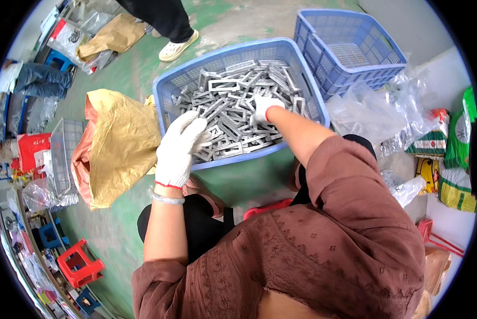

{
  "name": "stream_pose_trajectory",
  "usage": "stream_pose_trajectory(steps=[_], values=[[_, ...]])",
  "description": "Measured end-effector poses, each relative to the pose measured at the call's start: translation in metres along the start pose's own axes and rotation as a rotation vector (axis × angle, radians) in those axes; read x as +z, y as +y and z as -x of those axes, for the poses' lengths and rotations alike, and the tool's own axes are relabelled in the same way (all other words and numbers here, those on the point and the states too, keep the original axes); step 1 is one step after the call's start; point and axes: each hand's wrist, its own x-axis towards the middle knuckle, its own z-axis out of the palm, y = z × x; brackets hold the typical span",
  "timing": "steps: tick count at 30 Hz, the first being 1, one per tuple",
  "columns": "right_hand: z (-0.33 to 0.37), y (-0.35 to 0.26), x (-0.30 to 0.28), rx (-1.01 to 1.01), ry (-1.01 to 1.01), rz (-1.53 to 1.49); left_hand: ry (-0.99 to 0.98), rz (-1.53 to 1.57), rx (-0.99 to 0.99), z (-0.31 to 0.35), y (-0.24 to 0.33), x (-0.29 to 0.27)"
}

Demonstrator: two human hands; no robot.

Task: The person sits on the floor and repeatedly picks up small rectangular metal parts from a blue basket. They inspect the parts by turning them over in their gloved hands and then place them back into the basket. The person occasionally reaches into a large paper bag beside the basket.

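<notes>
Apparently, much remained: grey frames (229,127) heaped the nearer blue crate (244,158); left hand (178,149) loosely parted at its left, right hand (263,110) within, grip indiscernible.

No text legible. Blurred print: white-and-red plastic sack (68,40) left of filled blue plastic crate (309,86); green plastic bag (458,142) right.

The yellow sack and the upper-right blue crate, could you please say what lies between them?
In the head view, another blue crate, holding grey rectangular frames, stands between the yellow sack and the upper-right blue crate.
</notes>
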Motion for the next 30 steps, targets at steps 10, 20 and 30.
stream_pose_trajectory(steps=[10,20,30], values=[[-0.011,-0.001,-0.024,0.142,0.03,-0.252,0.081,0.064,0.01,0.017,0.008,-0.028],[-0.011,-0.082,0.004,-0.222,-0.023,0.191,-0.023,0.005,0.066,0.02,0.013,-0.023],[-0.001,-0.118,0.022,-0.071,-0.039,0.482,-0.019,-0.037,0.081,0.025,0.017,-0.019]])
